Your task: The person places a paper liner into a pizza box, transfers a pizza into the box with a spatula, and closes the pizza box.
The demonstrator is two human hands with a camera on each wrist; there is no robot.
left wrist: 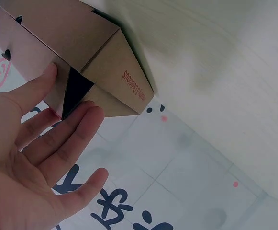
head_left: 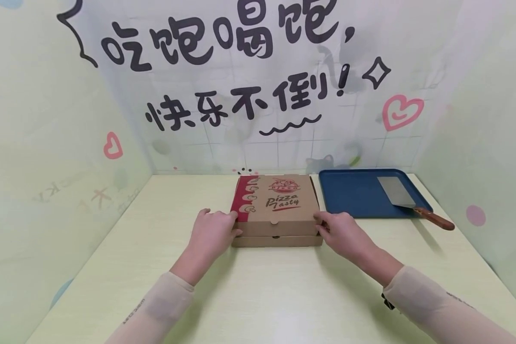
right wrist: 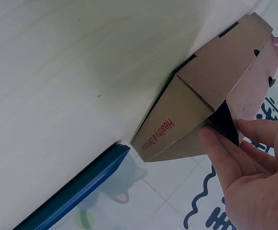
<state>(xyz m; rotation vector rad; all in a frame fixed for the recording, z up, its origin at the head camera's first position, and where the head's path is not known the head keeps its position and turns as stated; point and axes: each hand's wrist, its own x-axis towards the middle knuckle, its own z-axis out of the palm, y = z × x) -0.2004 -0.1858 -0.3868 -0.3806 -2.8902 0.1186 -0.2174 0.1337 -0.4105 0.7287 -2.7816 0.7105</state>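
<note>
A brown cardboard pizza box (head_left: 298, 212) with a red printed strip lies at the back middle of the table. Its lid is slightly raised along the front, and dark gaps show at both front corners in the wrist views. My left hand (head_left: 210, 234) pinches the lid's left front corner, thumb on the front flap and fingers by the side. At the right front corner, my right hand (head_left: 341, 234) pinches the lid in the same way. In the left wrist view the box's side (left wrist: 115, 76) bears red lettering. What the box contains is hidden.
Right of the box lies a blue tray (head_left: 348, 191). A pizza server with a flat metal blade (head_left: 396, 191) and wooden handle (head_left: 434, 219) rests across it, the handle jutting past the tray's front right corner. Printed walls (head_left: 258, 153) enclose the table (head_left: 266, 296) at back and sides.
</note>
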